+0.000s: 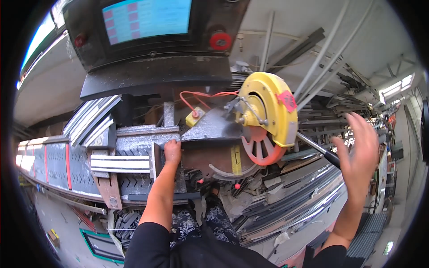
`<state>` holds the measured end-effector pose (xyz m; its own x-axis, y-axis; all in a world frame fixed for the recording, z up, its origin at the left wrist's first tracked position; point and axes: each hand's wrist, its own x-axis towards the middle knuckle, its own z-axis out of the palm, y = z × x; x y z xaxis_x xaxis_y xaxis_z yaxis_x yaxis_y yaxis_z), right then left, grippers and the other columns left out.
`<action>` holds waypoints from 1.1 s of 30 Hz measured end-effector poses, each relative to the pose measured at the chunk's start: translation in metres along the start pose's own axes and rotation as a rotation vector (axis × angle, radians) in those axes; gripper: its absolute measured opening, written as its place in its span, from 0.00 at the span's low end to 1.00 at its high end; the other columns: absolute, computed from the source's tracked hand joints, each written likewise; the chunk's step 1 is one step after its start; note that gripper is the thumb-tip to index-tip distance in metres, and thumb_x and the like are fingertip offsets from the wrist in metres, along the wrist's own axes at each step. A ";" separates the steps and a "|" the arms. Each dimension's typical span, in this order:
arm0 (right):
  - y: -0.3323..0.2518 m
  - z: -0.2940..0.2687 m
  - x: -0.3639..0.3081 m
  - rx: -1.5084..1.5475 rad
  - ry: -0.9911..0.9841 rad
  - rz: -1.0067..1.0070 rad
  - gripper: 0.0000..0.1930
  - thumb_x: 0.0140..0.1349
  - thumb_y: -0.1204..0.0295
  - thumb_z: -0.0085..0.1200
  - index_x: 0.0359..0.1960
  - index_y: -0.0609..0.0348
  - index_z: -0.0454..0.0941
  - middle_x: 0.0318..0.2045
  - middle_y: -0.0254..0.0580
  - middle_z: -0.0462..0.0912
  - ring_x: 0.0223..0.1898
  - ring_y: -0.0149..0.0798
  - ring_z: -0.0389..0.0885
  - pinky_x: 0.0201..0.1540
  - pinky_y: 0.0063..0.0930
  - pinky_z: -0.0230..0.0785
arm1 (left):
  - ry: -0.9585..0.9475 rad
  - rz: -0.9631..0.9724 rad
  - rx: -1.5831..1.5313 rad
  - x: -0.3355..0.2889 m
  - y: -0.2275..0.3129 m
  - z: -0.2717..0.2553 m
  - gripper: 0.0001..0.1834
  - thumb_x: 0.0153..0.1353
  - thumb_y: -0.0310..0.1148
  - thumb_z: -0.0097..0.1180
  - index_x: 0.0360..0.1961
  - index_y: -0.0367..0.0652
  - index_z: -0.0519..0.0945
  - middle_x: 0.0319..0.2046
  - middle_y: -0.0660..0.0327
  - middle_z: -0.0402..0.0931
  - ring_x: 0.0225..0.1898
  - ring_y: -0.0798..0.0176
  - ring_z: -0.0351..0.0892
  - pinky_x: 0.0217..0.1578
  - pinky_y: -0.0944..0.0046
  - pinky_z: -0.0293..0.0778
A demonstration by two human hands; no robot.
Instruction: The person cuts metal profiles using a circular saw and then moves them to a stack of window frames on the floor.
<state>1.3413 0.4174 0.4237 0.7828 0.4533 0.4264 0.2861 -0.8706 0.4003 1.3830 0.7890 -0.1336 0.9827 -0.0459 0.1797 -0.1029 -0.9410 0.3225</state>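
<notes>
The head view gives me the person's left hand [173, 152] set low against a dark upright metal plate [156, 159], fingers curled; from here I can't tell whether they truly grip it. Just left of that hand lie the straight white-and-grey strips [120, 164], side by side and ending near the plate. The right hand [360, 152] is raised well apart from the left one, empty and spread wide, thumb away from the fingers. Beside its palm, on its left, is a silvery metal lever with a black cylindrical grip [325, 152]; whether skin touches it, I can't say. Between the two hands stand the rounded yellow metal guard [273, 100] and, beneath it, a red spoked disc [273, 156]. Above the left hand glows a light-blue rectangular screen [147, 20].
</notes>
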 end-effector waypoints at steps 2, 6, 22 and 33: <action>0.023 0.002 0.004 0.363 -0.562 0.209 0.28 0.58 0.56 0.62 0.52 0.69 0.76 0.43 0.54 0.83 0.43 0.53 0.83 0.48 0.39 0.73 | -0.005 0.016 -0.013 0.005 0.008 0.001 0.19 0.38 0.32 0.72 0.34 0.43 0.81 0.32 0.54 0.75 0.39 0.46 0.75 0.40 0.49 0.71; 0.020 0.023 -0.036 0.587 -0.674 0.169 0.35 0.55 0.50 0.62 0.54 0.69 0.75 0.40 0.58 0.83 0.42 0.57 0.81 0.48 0.41 0.74 | -0.020 0.015 0.035 -0.003 0.005 0.009 0.16 0.40 0.35 0.70 0.31 0.44 0.81 0.32 0.55 0.75 0.38 0.48 0.76 0.39 0.50 0.71; -0.135 0.159 -0.333 1.197 -0.754 1.196 0.10 0.63 0.66 0.61 0.39 0.57 0.76 0.19 0.35 0.74 0.13 0.30 0.71 0.16 0.25 0.61 | 0.039 0.043 0.074 -0.011 -0.005 -0.012 0.12 0.42 0.39 0.68 0.28 0.49 0.82 0.30 0.59 0.76 0.39 0.54 0.77 0.40 0.52 0.71; -0.124 0.191 -0.344 0.845 -0.706 0.977 0.20 0.58 0.53 0.63 0.30 0.59 0.77 0.14 0.41 0.77 0.15 0.38 0.79 0.24 0.36 0.72 | 0.025 0.058 -0.003 0.002 -0.015 0.011 0.06 0.49 0.28 0.62 0.31 0.42 0.82 0.28 0.52 0.75 0.34 0.46 0.76 0.35 0.48 0.73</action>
<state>1.1418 0.3327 0.0724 0.8813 -0.3362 -0.3321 -0.4663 -0.7327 -0.4957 1.3878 0.7988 -0.1487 0.9709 -0.0917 0.2211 -0.1598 -0.9360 0.3137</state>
